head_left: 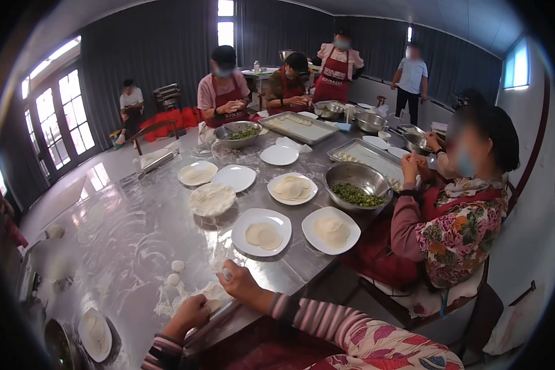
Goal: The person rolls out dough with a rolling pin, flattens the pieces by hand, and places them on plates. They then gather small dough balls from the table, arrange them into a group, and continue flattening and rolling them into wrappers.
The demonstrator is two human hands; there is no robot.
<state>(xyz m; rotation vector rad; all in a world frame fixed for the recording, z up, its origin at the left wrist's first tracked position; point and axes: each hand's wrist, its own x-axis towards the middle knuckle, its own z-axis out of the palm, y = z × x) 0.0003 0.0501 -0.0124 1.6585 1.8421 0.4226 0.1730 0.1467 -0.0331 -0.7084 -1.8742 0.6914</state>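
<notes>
My right hand is closed round a pale object, probably a rolling pin, whose end shows by the thumb. Just left of it and nearer the table's edge, my left hand has its fingers curled down beside a small dough piece; what they pinch, if anything, is hidden. Loose flour lies around both hands. Two small dough rounds rest on the metal table beyond my left hand. Past my right hand, a square white plate bears flat wrappers.
More wrappers lie on a plate and a round plate. A flour mound sits mid-table. Bowls of green filling and trays stand farther off. A co-worker sits at right; others are across the table.
</notes>
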